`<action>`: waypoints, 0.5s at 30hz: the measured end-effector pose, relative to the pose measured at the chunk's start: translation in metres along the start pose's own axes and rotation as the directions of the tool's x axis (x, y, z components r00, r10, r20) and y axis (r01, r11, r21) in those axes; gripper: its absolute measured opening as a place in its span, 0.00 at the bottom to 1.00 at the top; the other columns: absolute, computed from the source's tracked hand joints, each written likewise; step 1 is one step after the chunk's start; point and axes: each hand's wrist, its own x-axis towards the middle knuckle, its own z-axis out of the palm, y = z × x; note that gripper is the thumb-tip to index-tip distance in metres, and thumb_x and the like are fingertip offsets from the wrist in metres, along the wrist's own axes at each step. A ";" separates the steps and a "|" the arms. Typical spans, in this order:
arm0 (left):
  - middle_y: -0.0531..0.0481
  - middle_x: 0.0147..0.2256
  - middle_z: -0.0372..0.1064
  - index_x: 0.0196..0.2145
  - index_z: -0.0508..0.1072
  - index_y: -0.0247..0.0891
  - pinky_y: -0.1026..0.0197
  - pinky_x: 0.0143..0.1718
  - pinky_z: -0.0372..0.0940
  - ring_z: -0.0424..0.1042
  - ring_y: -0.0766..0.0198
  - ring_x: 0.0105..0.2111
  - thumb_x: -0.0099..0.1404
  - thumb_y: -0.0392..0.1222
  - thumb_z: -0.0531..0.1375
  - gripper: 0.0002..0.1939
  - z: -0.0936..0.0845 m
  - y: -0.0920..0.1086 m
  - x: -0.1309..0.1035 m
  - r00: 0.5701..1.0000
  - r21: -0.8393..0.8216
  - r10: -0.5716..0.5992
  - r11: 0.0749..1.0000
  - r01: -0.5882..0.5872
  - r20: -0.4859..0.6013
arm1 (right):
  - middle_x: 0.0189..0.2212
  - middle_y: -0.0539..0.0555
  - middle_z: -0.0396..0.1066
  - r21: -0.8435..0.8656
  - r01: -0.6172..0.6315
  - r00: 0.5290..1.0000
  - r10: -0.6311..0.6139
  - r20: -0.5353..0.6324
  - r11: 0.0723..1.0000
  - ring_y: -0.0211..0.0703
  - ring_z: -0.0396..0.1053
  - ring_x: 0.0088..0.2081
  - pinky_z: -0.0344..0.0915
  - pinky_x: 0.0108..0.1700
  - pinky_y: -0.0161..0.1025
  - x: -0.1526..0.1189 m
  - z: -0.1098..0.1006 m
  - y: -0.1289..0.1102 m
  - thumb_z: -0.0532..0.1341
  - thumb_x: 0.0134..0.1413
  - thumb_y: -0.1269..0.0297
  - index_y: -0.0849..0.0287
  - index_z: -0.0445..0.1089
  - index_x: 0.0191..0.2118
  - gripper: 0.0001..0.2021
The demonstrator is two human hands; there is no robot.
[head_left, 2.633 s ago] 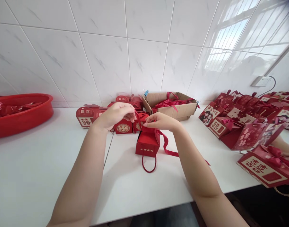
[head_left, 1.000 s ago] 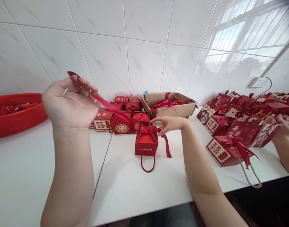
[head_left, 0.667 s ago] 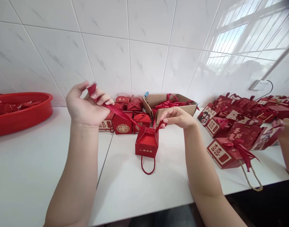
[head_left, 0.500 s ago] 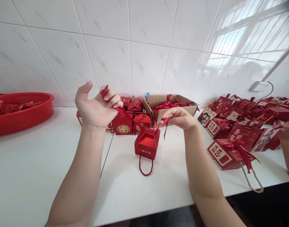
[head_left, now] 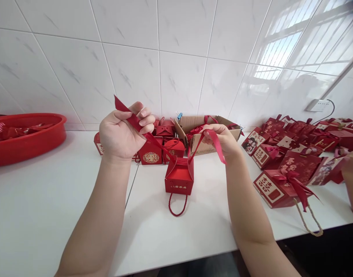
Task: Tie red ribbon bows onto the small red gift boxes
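Head camera view: two bare hands hold a red ribbon (head_left: 218, 145) above a small red box (head_left: 179, 186) on a white table (head_left: 153, 246). The left hand (head_left: 122, 134), palm up with fingers curled, grips one length, its pointed end sticking up past the thumb. The right hand (head_left: 221, 140) pinches the other length between thumb and fingertips, and its tail droops over the hand. Both lengths slant down to the top of the small red box, whose rope handle (head_left: 178, 214) loops toward the viewer. Behind stand more red boxes (head_left: 151, 152) and an open cardboard box (head_left: 234, 134) with ribbons inside. A red basket (head_left: 29, 148) sits far left; decorated gift boxes (head_left: 297, 165) crowd the right, where another person's hand (head_left: 352, 167) shows at the edge.
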 end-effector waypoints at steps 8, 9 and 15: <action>0.52 0.21 0.55 0.25 0.60 0.37 0.69 0.10 0.48 0.53 0.71 0.15 0.63 0.38 0.45 0.11 0.005 0.007 -0.007 0.997 0.046 -0.057 0.997 0.055 0.049 | 0.26 0.48 0.72 0.053 0.100 0.990 -0.094 -0.106 0.994 0.29 0.64 0.22 0.61 0.25 0.30 -0.002 0.002 -0.009 0.68 0.47 0.61 0.56 0.74 0.26 0.06; 0.52 0.21 0.55 0.24 0.59 0.38 0.68 0.10 0.48 0.53 0.71 0.15 0.63 0.38 0.46 0.11 0.004 0.008 -0.006 0.997 0.055 -0.059 0.997 0.057 0.046 | 0.26 0.48 0.72 0.052 0.108 0.989 -0.101 -0.112 0.993 0.29 0.64 0.22 0.61 0.25 0.30 -0.002 0.003 -0.010 0.67 0.48 0.61 0.56 0.74 0.26 0.06; 0.52 0.22 0.60 0.24 0.63 0.38 0.67 0.12 0.49 0.54 0.72 0.15 0.60 0.35 0.51 0.07 0.005 0.006 -0.006 0.998 0.098 0.056 0.993 -0.060 0.042 | 0.24 0.47 0.70 0.059 0.107 0.984 -0.097 -0.150 0.992 0.29 0.63 0.22 0.63 0.25 0.30 -0.005 0.001 -0.017 0.67 0.48 0.57 0.55 0.75 0.30 0.07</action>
